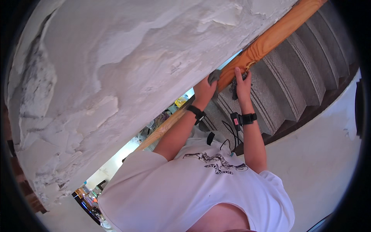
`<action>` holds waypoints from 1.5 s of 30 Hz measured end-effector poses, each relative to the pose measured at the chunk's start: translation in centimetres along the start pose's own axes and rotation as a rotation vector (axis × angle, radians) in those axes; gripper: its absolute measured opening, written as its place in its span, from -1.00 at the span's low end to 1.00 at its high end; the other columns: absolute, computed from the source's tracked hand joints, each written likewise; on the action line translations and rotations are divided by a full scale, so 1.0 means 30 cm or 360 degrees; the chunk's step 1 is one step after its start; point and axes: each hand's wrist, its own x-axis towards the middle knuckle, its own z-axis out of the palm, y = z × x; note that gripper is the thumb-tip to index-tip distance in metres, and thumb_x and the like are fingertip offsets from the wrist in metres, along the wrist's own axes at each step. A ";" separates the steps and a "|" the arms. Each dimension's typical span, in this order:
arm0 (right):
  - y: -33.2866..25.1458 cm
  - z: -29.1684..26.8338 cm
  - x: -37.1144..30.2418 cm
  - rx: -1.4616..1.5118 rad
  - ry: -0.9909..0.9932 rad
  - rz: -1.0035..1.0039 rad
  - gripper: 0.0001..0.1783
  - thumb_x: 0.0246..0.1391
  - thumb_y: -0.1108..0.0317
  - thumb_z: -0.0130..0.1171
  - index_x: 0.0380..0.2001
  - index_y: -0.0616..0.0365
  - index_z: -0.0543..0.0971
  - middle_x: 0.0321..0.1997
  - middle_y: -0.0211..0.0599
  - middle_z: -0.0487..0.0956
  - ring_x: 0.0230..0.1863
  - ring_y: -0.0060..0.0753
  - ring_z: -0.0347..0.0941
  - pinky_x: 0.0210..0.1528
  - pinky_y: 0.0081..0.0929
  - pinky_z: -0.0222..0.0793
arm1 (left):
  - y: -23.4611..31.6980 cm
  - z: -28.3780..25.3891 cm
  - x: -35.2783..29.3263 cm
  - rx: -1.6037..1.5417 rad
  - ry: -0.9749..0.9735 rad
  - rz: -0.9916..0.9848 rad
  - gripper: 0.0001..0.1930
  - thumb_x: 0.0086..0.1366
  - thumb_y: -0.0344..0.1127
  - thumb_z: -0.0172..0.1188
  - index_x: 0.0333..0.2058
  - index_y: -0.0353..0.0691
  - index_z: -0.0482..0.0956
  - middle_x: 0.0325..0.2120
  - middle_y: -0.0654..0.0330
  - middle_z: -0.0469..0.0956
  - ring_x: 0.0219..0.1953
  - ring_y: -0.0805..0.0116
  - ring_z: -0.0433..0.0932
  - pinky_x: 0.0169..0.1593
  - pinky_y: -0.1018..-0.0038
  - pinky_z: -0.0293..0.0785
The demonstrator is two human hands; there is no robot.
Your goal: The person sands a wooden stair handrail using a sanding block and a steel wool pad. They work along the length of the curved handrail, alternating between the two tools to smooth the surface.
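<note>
Left hand (205,91) grips a grey scrap (213,77) at the wooden rail (266,40); right hand (243,89) clasps a dark bundle (234,91), which a looser hold could drop onto the stairs (284,77).

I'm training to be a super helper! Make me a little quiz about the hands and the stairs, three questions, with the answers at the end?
1. Pick one: what colour is the soft-looking pad in the left hand?
a) red
b) grey
c) yellow

2. True or false: the right hand is empty.

3. Fill in the gap: the long rail beside the steps is made of ____.

Key:
1. b, grey.
2. False: it holds a dark, rough-looking bundle, though what that is can't be told for sure.
3. Wood: you can see the wavy grain.
</note>
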 end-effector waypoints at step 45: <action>-0.042 0.076 -0.055 0.0022 0.0140 -0.0156 -0.12 0.36 -0.13 0.17 0.36 0.43 0.17 0.34 0.12 0.37 0.29 -0.07 0.33 0.36 -0.20 0.20 | -0.463 -0.242 -0.439 0.0531 -0.0258 -0.1229 -0.55 0.27 0.02 0.22 -0.02 -0.17 0.65 -0.20 -0.08 0.71 -0.08 -0.14 0.66 0.00 0.01 0.56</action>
